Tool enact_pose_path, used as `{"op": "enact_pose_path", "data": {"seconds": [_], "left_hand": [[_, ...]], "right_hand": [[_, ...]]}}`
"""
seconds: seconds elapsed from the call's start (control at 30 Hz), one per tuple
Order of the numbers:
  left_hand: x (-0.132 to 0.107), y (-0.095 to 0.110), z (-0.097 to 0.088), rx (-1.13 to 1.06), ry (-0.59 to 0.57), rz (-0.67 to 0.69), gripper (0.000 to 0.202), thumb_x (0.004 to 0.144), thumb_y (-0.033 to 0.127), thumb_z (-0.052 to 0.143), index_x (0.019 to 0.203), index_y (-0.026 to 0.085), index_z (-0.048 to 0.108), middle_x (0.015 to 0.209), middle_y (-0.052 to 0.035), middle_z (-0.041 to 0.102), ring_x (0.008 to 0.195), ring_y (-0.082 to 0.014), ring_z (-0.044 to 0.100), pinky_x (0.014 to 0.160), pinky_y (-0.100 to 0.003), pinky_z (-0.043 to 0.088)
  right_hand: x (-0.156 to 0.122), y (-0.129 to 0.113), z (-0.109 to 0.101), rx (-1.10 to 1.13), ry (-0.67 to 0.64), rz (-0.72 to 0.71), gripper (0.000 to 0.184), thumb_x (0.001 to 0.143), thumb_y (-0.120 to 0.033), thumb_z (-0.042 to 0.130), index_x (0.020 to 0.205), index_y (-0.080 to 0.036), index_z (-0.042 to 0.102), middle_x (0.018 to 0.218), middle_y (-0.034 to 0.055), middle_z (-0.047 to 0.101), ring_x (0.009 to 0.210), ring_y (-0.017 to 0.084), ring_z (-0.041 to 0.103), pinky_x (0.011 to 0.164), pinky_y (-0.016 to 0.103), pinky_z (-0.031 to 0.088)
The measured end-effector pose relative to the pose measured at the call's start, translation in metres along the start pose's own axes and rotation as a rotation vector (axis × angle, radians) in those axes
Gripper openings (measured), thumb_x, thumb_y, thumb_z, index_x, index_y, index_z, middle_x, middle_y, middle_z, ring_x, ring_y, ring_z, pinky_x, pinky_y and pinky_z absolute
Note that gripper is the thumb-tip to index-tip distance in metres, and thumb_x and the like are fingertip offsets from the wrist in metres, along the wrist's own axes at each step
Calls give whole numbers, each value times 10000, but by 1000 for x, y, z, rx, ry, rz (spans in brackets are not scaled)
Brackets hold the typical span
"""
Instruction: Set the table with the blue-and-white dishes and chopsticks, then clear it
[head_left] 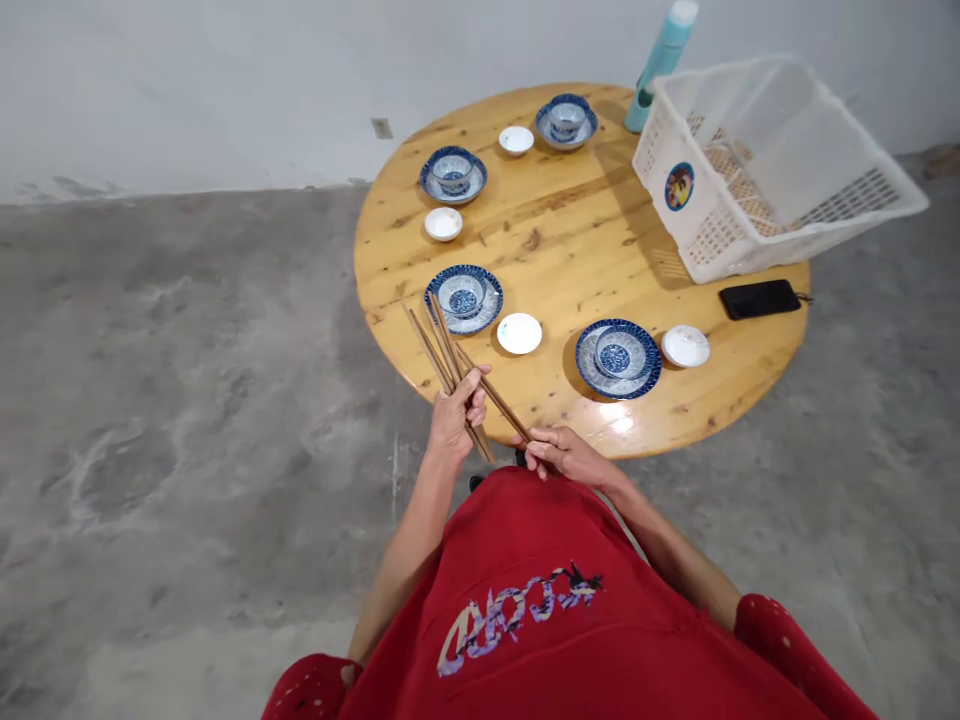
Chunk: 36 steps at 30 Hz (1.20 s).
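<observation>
My left hand (455, 415) is closed round a bundle of several wooden chopsticks (431, 350), whose tips fan out over the table's near edge. In my right hand (562, 452) are the lower ends of chopsticks (504, 402) that slant up toward the left hand; how many is hard to make out. Just beyond the bundle sits a blue-patterned bowl (462, 296) on a matching plate (487, 315), with a small white dish (519, 334) beside it. To the right stand another patterned bowl (619, 355) on its plate (600, 385) and small white dishes (685, 346), seemingly stacked.
On the round wooden table (540, 260) stand a white plastic basket (701, 240), a turquoise bottle (660, 65) and a black phone (760, 299). Farther back are two more bowls on plates (453, 175) and small white dishes (443, 224). A wall (225, 90) rises behind.
</observation>
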<state>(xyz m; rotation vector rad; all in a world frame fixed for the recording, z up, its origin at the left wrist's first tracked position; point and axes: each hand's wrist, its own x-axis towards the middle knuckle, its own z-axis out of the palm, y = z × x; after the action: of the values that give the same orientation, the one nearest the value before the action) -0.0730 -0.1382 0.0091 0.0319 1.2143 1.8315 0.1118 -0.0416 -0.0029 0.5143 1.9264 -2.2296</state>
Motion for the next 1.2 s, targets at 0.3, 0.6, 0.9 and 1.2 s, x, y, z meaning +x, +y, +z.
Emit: {"op": "enact_pose_path", "data": {"seconds": [0.3,0.6,0.9,1.2], "left_hand": [[23,0,34,62,0,-49,359,639,337,837,861,110,671,473,92,414,364,1,288,340,-114,228],[54,-23,74,112,-154,-152,314,690,324,811,876,105,683,493,89,404,383,3,287,350,-105,256],[75,-64,119,167,-292,-223,281,743,330,779,907,121,688,501,95,372,388,0,274,352,-110,233],[89,-86,170,245,-384,-219,384,764,389,758,1040,127,703,545,62,483,395,-8,317,357,-137,236]], "right_hand": [[0,14,-31,474,37,36,489,836,-567,645,999,-109,689,790,26,640,571,81,553,544,199,408],[-13,17,-55,660,273,8,444,749,-508,761,951,-115,721,821,35,681,607,86,592,608,205,468],[-42,27,-81,562,440,-36,450,699,-525,791,856,-109,715,784,52,705,671,139,663,674,242,498],[-70,31,-119,401,691,-101,378,749,-473,741,872,-115,730,736,50,705,635,152,645,684,286,503]]}}
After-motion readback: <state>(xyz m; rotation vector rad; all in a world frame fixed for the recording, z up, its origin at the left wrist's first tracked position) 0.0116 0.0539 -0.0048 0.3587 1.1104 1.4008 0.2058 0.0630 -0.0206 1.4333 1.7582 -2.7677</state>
